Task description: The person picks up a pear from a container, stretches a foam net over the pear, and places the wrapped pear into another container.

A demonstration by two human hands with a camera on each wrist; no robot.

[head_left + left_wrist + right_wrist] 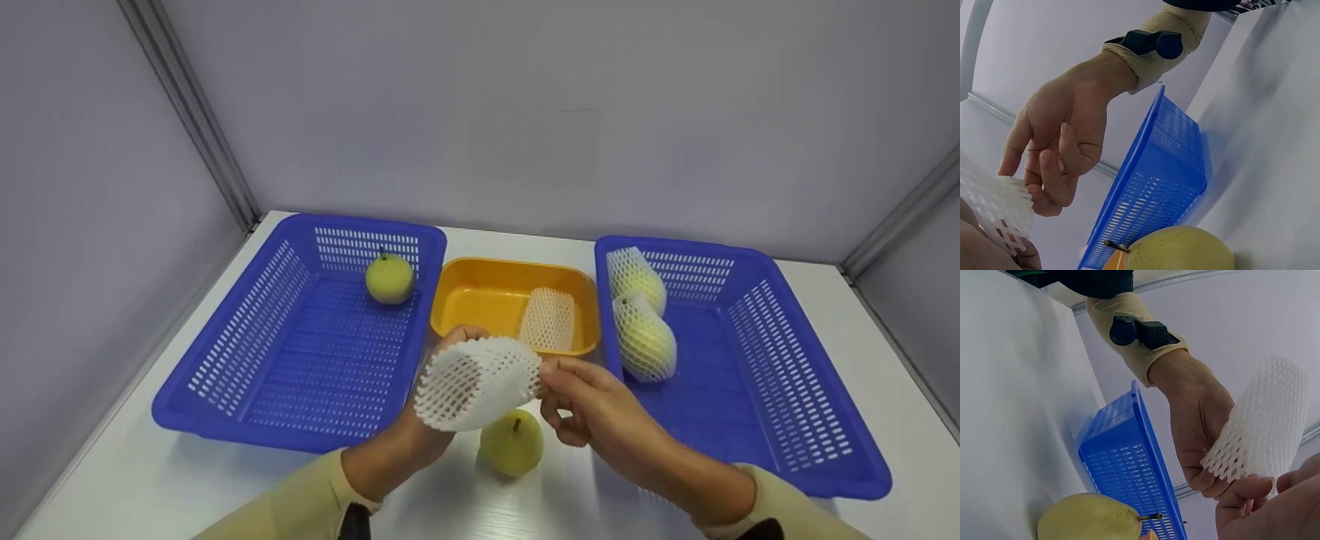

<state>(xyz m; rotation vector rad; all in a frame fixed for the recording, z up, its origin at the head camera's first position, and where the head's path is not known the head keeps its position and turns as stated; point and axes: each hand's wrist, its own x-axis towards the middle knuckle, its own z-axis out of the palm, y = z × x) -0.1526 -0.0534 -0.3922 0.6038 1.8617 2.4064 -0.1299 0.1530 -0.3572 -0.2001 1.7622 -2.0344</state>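
Note:
A white foam net sleeve is held up between the hands above the table. My left hand grips it from behind, with most of its fingers hidden by the net. At the net's right end, my right hand pinches the edge between thumb and forefinger, its other fingers loosely curled. The net's left end gapes wide. Just below stands a bare yellow-green pear on the table, stem up; neither hand touches it. In the right wrist view the net extends upward from the left hand.
At left, a blue basket holds one bare pear. The right blue basket contains two net-wrapped pears along its left side. Between them, an orange tray has another foam net inside. Walls stand behind and beside the table.

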